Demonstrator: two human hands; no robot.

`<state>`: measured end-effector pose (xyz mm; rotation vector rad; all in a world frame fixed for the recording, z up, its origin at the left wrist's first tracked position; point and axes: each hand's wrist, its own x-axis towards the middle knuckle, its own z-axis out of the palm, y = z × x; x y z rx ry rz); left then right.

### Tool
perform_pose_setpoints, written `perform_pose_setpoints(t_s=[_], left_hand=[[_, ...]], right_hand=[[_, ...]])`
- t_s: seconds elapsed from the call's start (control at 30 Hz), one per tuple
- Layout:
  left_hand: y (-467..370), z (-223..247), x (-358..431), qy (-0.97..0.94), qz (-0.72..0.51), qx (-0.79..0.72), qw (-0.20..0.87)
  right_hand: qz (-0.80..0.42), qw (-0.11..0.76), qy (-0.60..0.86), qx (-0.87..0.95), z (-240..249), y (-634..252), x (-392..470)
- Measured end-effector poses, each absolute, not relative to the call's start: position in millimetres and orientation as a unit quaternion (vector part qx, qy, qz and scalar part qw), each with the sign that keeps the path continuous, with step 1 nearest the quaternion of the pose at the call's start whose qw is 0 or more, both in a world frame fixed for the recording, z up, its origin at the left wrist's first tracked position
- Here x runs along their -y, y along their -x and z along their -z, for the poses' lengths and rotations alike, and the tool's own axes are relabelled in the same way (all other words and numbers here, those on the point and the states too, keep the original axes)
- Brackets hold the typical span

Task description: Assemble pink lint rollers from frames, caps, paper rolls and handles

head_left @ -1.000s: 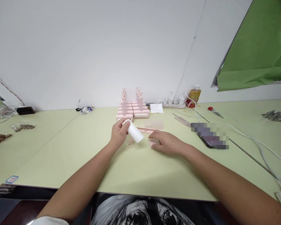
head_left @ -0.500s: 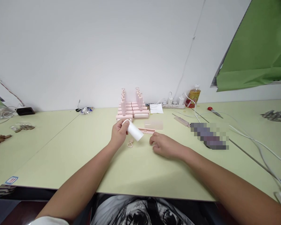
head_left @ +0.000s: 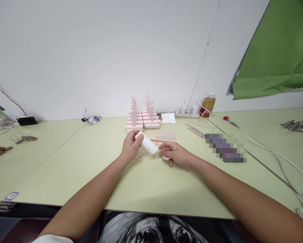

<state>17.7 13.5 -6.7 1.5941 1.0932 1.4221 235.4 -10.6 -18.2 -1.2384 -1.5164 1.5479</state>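
- Roll [head_left: 148, 144] looks light, smooth — likely best gripped round one end.
- Left hand [head_left: 131, 146]: fingers around it.
- Right hand [head_left: 178, 154]: fingers pinching a disc [head_left: 166, 158].

White roll [head_left: 149, 144], tilted (pale pink disc [head_left: 166, 157] just beside).

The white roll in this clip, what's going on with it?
The left hand grips the white roll at a tilt above the table. The right hand is beside it, holding a small pink disc. A pink heart-shaped loop lies nearby, and behind are rows of pink pieces.
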Motion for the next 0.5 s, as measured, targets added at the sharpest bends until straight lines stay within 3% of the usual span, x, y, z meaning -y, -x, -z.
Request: perform_pose_setpoints(t_s=[0.17, 0.5], left_hand=[[-19.3, 11.5, -14.2, -0.641, -0.546, -0.404, 0.358], [-17.9, 15.1, -12.4, -0.665, -0.531, -0.401, 0.339]], right_hand=[[-0.721, 0.349, 0.402, 0.443, 8.5, -235.0, 13.3], [-0.743, 0.355, 0.397, 0.406, 1.5, -233.6, 16.6]])
